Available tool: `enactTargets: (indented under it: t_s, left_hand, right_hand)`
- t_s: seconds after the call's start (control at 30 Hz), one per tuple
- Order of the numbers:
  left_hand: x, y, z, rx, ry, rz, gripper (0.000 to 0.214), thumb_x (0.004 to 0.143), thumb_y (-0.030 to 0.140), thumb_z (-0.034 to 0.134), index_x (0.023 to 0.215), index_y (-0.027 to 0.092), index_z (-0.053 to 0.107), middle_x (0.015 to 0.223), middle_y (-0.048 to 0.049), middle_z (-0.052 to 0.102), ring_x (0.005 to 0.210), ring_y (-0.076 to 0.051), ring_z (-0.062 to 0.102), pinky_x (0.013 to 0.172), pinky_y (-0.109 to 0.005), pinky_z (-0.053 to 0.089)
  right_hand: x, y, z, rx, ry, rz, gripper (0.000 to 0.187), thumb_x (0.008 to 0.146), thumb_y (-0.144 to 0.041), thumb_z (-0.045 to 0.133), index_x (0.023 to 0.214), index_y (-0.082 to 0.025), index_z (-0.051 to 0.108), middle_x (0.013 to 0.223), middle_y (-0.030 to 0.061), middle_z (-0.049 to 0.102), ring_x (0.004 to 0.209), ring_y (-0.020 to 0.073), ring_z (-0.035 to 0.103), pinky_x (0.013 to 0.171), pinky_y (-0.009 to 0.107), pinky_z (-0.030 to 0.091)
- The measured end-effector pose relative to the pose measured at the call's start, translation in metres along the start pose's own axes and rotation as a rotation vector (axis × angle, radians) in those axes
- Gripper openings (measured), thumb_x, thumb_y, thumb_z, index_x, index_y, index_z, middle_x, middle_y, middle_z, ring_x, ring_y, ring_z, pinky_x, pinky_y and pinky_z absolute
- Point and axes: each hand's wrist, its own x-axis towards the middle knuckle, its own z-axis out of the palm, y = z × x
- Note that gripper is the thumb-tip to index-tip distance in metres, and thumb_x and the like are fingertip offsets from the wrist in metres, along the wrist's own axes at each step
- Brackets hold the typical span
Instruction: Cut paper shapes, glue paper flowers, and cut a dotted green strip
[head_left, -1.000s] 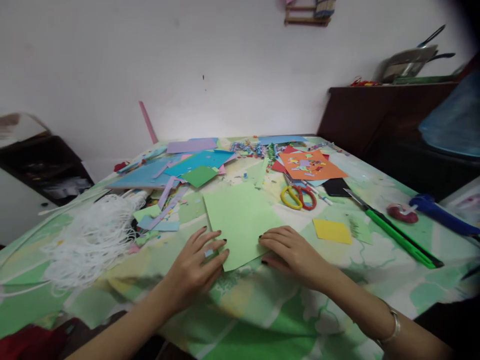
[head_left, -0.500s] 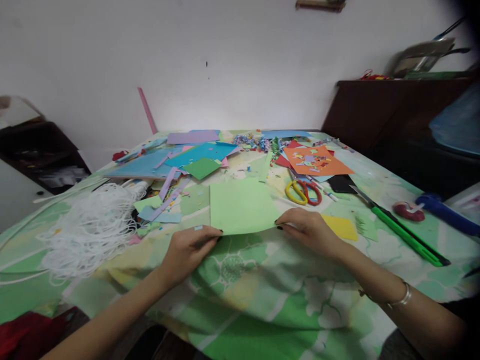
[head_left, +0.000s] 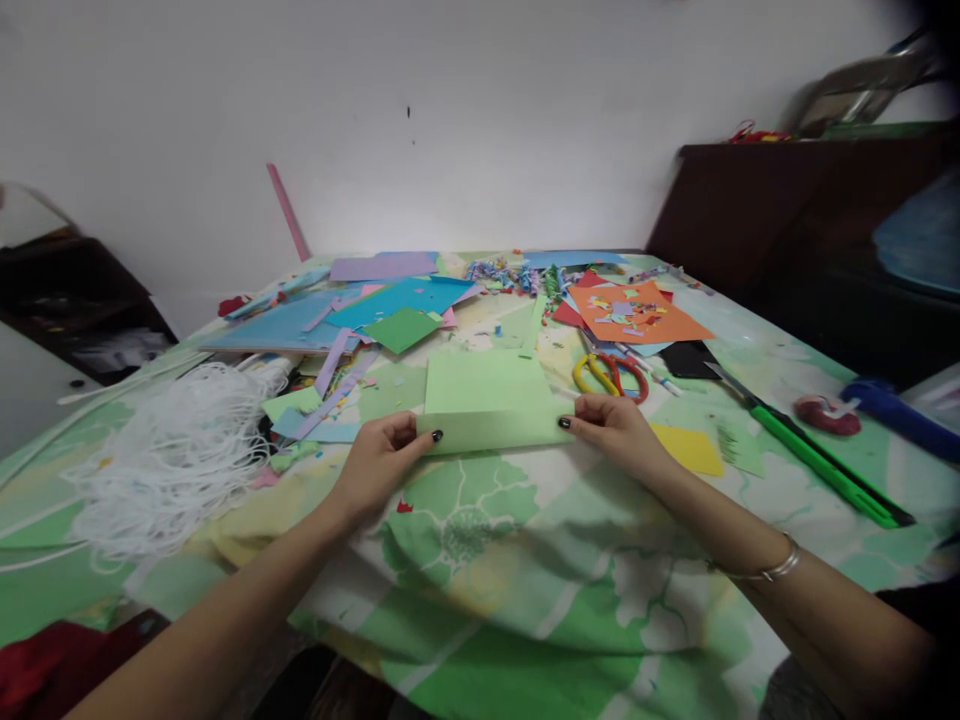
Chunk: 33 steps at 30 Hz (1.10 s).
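A light green paper sheet (head_left: 487, 395) lies on the table in front of me, its near edge folded up and over. My left hand (head_left: 379, 460) pinches the left end of that folded edge, thumb on top. My right hand (head_left: 619, 430) pinches the right end the same way. Both hands are closed on the paper. A silver bangle is on my right wrist.
Yellow and red scissors (head_left: 607, 375) lie just beyond my right hand, a yellow paper square (head_left: 688, 448) beside it. A green craft knife (head_left: 817, 450) lies to the right. White cord (head_left: 172, 450) is piled on the left. Coloured papers (head_left: 390, 300) and an orange sheet (head_left: 637, 315) cover the far side of the floral tablecloth (head_left: 487, 580).
The hands went from lying flat on the green sheet to gripping its near corners, then lifted the near edge and folded it away from me. The view shifted slightly downward.
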Motion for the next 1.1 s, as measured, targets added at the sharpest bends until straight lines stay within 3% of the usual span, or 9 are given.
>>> enactTargets:
  t_s: [0.1, 0.2, 0.4, 0.67, 0.87, 1.1]
  left_hand:
    - [0.000, -0.005, 0.002, 0.050, 0.037, 0.041, 0.031, 0.075, 0.047, 0.062, 0.070, 0.018, 0.053, 0.064, 0.0022, 0.055, 0.058, -0.011, 0.050, 0.051, -0.023, 0.038]
    - [0.004, -0.006, 0.001, 0.257, 0.085, 0.113, 0.031, 0.080, 0.045, 0.054, 0.064, 0.020, 0.044, 0.059, 0.0048, 0.045, 0.053, -0.010, 0.041, 0.049, -0.022, 0.029]
    - [0.015, 0.001, -0.004, 0.532, 0.111, 0.134, 0.034, 0.076, 0.042, 0.055, 0.056, 0.021, 0.038, 0.053, 0.0042, 0.040, 0.054, -0.012, 0.037, 0.053, -0.026, 0.023]
    - [0.022, 0.011, -0.011, 0.662, 0.018, 0.051, 0.030, 0.070, 0.042, 0.057, 0.053, 0.020, 0.045, 0.050, 0.0031, 0.041, 0.053, -0.013, 0.037, 0.053, -0.026, 0.022]
    - [0.026, 0.009, -0.019, 0.644, -0.134, -0.055, 0.036, 0.069, 0.052, 0.054, 0.053, 0.019, 0.049, 0.045, 0.0050, 0.038, 0.045, -0.010, 0.033, 0.048, -0.025, 0.020]
    - [0.029, 0.008, -0.024, 0.625, -0.205, -0.107, 0.038, 0.067, 0.055, 0.055, 0.054, 0.019, 0.051, 0.045, 0.0052, 0.039, 0.044, -0.010, 0.033, 0.047, -0.024, 0.020]
  right_hand:
    - [0.003, 0.002, 0.000, -0.078, 0.026, 0.008, 0.035, 0.074, -0.046, 0.061, 0.059, -0.019, 0.044, 0.056, -0.0040, 0.040, 0.055, 0.0097, 0.034, 0.050, 0.024, 0.024]
    - [0.006, 0.002, 0.000, -0.144, 0.025, 0.033, 0.032, 0.075, -0.046, 0.060, 0.061, -0.019, 0.048, 0.055, -0.0028, 0.044, 0.054, 0.0104, 0.036, 0.049, 0.024, 0.024]
    - [0.015, 0.000, -0.001, -0.244, -0.008, 0.094, 0.029, 0.073, -0.044, 0.059, 0.063, -0.017, 0.055, 0.056, 0.0004, 0.052, 0.054, 0.0117, 0.042, 0.049, 0.024, 0.026]
    - [0.026, -0.004, -0.002, -0.374, -0.070, 0.157, 0.021, 0.071, -0.034, 0.062, 0.060, -0.017, 0.060, 0.058, 0.0025, 0.060, 0.056, 0.0135, 0.051, 0.051, 0.025, 0.029]
    - [0.033, -0.009, -0.005, -0.441, -0.115, 0.190, 0.021, 0.069, -0.033, 0.064, 0.057, -0.016, 0.064, 0.054, 0.0017, 0.061, 0.054, 0.0128, 0.050, 0.051, 0.026, 0.029]
    - [0.034, -0.003, -0.005, -0.451, -0.146, 0.214, 0.022, 0.070, -0.036, 0.064, 0.060, -0.017, 0.065, 0.058, 0.0031, 0.064, 0.057, 0.0145, 0.054, 0.050, 0.025, 0.032]
